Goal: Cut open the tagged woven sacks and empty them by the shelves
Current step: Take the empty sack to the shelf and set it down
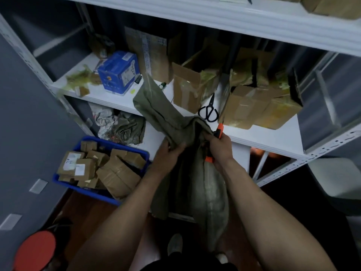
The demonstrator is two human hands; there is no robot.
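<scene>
A limp grey-green woven sack [166,112] hangs over the front edge of the white shelf [263,135], its upper end lying on the shelf and its lower end drooping toward the floor. My left hand [169,151] clutches a fold of the sack at the shelf edge. My right hand [219,147] grips the sack beside it and also holds an orange-and-black utility knife [218,132], whose tip points up. No tag is visible on the sack.
Black scissors [209,111] lie on the shelf beside taped cardboard boxes [248,106]. A blue box [119,73] stands at the shelf's left. A blue crate [64,182] of parcels sits on the floor, with another crumpled sack [129,130] behind it. A red stool [36,249] stands lower left.
</scene>
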